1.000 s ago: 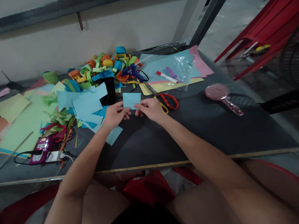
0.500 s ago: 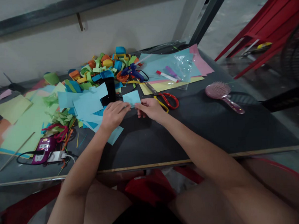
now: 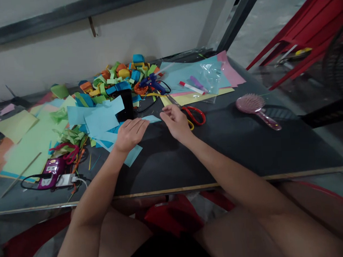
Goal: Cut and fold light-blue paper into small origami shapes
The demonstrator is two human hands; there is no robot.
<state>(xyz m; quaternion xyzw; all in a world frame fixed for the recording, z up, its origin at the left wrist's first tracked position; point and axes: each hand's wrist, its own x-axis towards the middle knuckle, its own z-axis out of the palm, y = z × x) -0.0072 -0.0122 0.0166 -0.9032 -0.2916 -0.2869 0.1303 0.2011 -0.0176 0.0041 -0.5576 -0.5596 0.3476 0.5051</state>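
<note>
Gripped the small blue paper (image 3: 153, 119) in the fingers of the left hand (image 3: 130, 135), tilted above the bench (image 3: 167, 166), apparently for steadiness, and kept the right hand (image 3: 176, 122) beside its right end, fingers loosely parted, seemingly for easy access.

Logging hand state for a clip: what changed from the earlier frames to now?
The small blue paper tipped from face-on to nearly edge-on. The left hand turned back-up, still holding it; the right hand appears to have let go and lifted slightly up and right. Scissors, hairbrush and glue gun stayed put.
</note>
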